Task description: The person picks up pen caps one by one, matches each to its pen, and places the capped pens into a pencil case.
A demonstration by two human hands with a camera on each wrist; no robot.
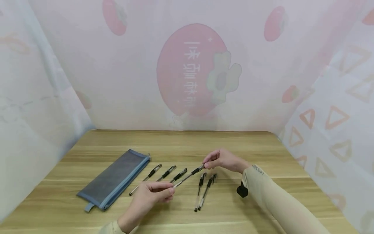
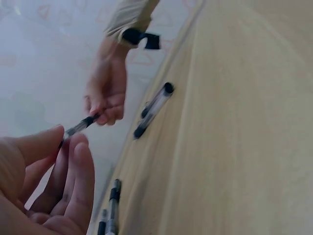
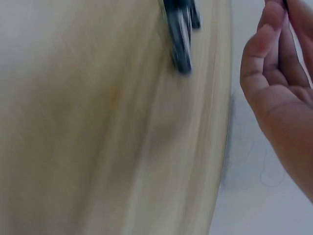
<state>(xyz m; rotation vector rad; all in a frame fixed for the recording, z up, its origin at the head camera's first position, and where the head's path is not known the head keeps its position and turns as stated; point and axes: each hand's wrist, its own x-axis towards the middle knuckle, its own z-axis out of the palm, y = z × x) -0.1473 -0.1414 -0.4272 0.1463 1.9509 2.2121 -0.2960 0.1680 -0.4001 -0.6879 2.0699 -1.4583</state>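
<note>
While left hand point(image 1: 147, 196) and right hand point(image 1: 227, 161) pinch one pen point(image 1: 191, 174) between fingers point(image 1: 160, 185), indistinct white characters point(image 1: 191, 75) mark the strawberry print point(image 1: 175, 70).

1. Head: looks forward and down, farthest back, reaching the far edge of the worktop point(image 1: 181, 146).
2. Left wrist: close, tilted, facing the right hand point(image 2: 108, 90), which head shares.
3. Right wrist: close, tilted; worktop edge nearly upright.

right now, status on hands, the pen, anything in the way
Left hand pinching one end of pen, right hand the other. Pen slanted, held off table. Five loose pens and pouch on table, none seen blocking.
</note>
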